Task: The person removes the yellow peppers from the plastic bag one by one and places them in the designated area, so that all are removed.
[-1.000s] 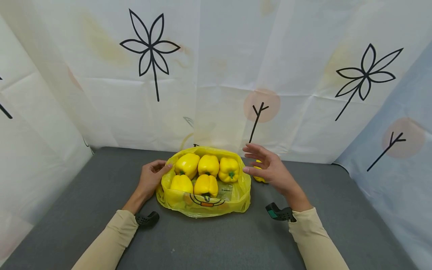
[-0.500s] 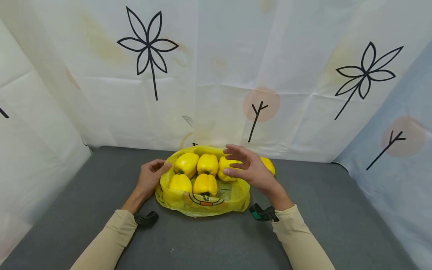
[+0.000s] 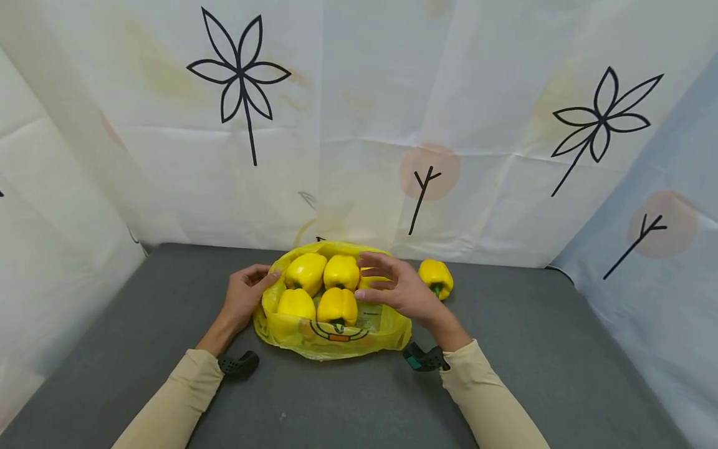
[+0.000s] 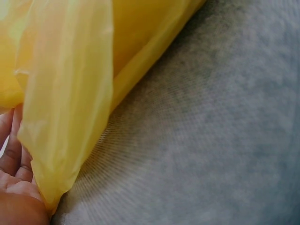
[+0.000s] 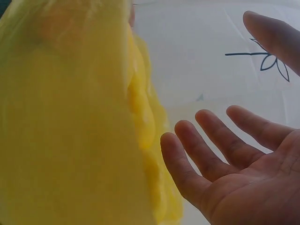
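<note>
A yellow plastic bag (image 3: 331,346) lies with its mouth wide, several yellow bell peppers (image 3: 338,305) inside in two rows. At its left rim my left hand (image 3: 244,296) holds the bag's edge, thumb over the rim. In the left wrist view, thin yellow plastic (image 4: 70,93) hangs past the fingers (image 4: 11,154). My right hand (image 3: 401,290) hovers over the bag's right side, fingers spread and nothing in them, partly hiding one pepper. The right wrist view shows that palm and spread fingers (image 5: 215,140) beside the bag (image 5: 70,131). Another bell pepper (image 3: 435,277) lies outside, right of the bag.
The dark grey table (image 3: 336,405) reaches back to a white cloth wall (image 3: 359,125) with plant drawings. Further cloth walls stand on the left and right sides. A dark band with a small device (image 3: 241,363) sits on each wrist.
My right hand has moved left, from beside the loose pepper to over the bag, leaving that pepper in sight. My left hand stays at the bag's rim.
</note>
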`<control>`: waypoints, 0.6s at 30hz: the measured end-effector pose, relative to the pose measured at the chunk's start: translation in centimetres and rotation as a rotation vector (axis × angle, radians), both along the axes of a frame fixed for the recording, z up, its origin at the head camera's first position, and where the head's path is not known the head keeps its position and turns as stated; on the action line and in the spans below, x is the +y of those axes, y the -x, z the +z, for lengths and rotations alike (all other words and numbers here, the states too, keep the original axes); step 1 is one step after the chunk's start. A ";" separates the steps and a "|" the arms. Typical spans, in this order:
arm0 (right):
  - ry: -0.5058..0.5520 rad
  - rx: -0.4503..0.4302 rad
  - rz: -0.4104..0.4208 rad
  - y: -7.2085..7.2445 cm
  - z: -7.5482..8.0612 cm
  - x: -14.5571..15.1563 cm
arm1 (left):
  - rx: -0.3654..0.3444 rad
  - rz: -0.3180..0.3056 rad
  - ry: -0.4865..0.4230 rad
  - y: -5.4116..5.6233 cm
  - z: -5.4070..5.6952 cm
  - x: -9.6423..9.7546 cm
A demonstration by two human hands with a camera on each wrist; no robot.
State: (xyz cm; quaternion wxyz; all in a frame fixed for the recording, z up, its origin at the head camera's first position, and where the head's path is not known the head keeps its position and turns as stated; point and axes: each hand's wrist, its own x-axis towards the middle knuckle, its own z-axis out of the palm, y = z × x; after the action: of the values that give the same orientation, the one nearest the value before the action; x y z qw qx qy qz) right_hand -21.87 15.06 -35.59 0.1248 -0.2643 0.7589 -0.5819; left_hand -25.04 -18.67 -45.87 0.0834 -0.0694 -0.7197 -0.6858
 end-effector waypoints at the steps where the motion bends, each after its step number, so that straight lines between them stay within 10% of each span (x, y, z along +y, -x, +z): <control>1: -0.011 -0.002 -0.003 0.0 -0.1 -0.1 | 0.001 -0.001 -0.001 0.0 0.0 0.0; 18: -0.149 -0.066 0.023 0.4 -1.7 -1.0 | 0.001 0.001 0.008 0.1 0.1 -0.1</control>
State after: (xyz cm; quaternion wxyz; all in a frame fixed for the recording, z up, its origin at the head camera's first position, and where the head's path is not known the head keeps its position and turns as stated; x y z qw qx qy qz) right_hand -22.25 14.05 -37.32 0.1759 -0.2438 0.7925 -0.5306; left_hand -25.12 -18.73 -45.74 0.0840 -0.0696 -0.7225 -0.6827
